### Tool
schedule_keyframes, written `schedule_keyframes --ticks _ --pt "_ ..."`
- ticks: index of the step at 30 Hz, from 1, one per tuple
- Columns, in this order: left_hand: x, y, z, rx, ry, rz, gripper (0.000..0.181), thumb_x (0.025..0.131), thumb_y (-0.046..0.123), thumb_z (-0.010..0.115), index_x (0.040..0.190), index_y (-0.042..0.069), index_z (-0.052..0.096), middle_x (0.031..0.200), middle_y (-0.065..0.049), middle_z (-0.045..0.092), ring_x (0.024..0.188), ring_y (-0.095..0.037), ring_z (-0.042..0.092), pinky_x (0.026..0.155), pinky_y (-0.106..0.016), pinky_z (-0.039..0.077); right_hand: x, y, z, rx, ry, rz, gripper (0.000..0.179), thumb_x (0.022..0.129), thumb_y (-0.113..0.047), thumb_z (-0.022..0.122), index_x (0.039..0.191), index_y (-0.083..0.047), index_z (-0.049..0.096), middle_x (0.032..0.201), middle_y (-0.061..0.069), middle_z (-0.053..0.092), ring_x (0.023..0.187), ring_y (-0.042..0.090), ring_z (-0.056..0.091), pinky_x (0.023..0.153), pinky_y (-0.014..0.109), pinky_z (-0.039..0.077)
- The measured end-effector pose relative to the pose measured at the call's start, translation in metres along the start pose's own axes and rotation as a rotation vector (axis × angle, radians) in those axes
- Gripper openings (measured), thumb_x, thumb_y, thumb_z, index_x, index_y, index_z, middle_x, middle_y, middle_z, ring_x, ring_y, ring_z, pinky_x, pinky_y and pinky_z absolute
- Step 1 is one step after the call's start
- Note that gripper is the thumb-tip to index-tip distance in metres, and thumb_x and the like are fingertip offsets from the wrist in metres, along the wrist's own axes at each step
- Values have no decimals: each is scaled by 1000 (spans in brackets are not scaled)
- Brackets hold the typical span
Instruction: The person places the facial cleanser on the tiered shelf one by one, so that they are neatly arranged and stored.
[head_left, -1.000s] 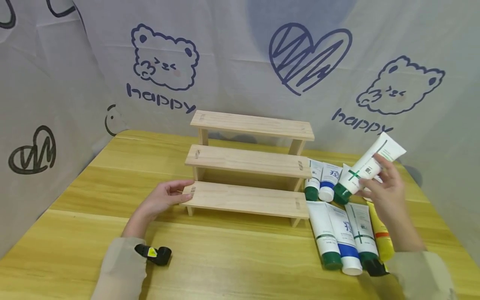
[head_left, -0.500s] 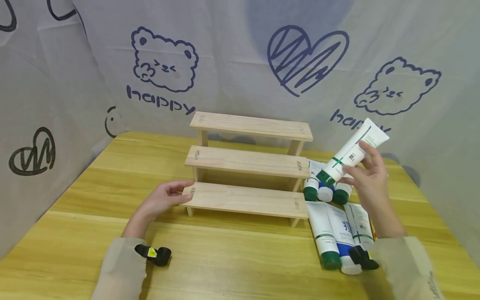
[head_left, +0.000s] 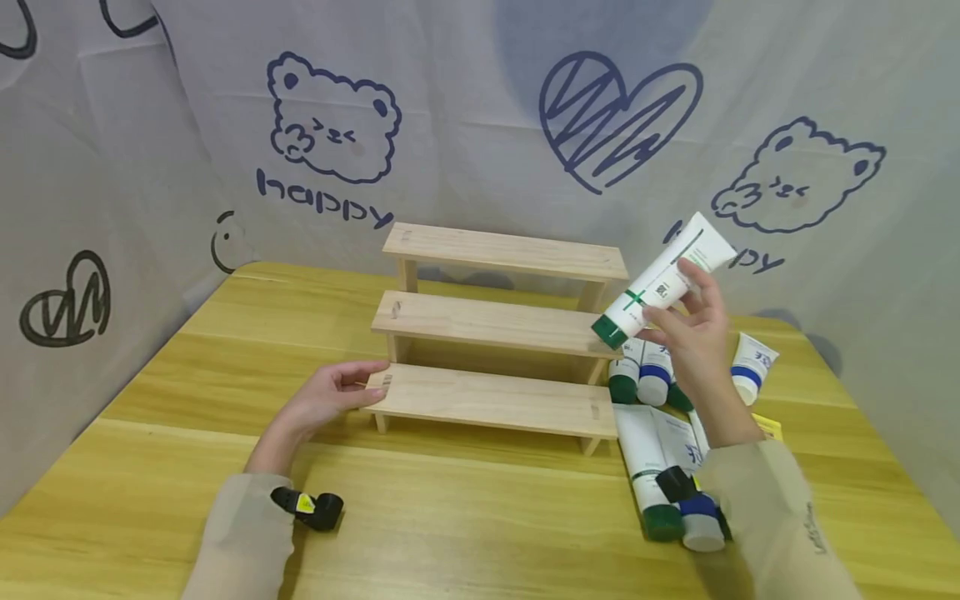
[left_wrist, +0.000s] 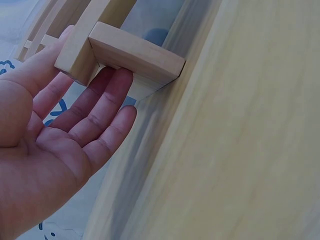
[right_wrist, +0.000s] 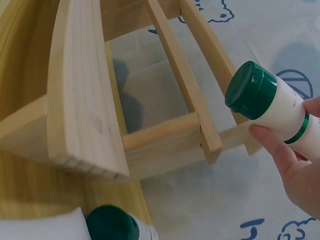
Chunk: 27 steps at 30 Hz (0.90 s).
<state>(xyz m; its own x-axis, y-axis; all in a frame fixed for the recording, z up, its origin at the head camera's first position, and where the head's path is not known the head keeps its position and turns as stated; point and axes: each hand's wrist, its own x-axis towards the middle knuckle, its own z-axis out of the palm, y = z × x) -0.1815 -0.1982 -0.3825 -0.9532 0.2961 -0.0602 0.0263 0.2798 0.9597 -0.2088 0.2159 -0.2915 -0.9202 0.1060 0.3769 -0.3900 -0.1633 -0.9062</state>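
Pinching a tilted white tube (head_left: pixel 660 285) near the right end of the wooden rack (head_left: pixel 487 398) in the head view, our right hand (head_left: pixel 693 325) is farther left than earlier. Left wrist: our left hand (left_wrist: pixel 65 145) pinches the rack. Right wrist: the cap (right_wrist: pixel 252 92) gleams green.

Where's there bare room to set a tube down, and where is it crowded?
All three shelves of the wooden stand look free, apart from the left hand holding the bottom one's left end. The table is bare in front of the stand, between the left sleeve and the lying tubes. Crowded: right of the stand, where those tubes lie close together.
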Motion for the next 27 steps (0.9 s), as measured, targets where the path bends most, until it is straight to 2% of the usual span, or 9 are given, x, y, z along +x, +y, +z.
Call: schedule_keyframes --ticks 10,17,22,27 --pt "2 -1 -1 -2 -10 3 54 84 21 63 130 1 44 132 -18 40 110 -30 42 88 -40 38 14 1 38 43 7 -24 62 81 18 49 131 -16 37 128 15 34 108 31 48 66 32 50" --pt "1 -2 -2 3 -13 -1 54 84 22 63 130 1 44 131 -19 40 110 -31 42 88 -41 38 25 4 66 118 10 -52 62 78 20 49 128 -16 40 123 15 38 98 29 53 64 33 51" --pt "0 -2 -2 -3 -14 3 54 85 22 63 130 0 44 133 -19 38 114 -33 38 90 -44 35 34 2 85 112 2 -72 62 79 16 52 130 -17 38 123 14 38 101 30 52 66 32 50" --pt "0 -1 -1 -2 -15 8 54 85 22 63 130 0 44 134 -19 37 117 -34 36 92 -46 34 43 0 102 65 -30 -129 61 80 17 52 131 -14 37 123 12 39 100 29 52 67 32 50"
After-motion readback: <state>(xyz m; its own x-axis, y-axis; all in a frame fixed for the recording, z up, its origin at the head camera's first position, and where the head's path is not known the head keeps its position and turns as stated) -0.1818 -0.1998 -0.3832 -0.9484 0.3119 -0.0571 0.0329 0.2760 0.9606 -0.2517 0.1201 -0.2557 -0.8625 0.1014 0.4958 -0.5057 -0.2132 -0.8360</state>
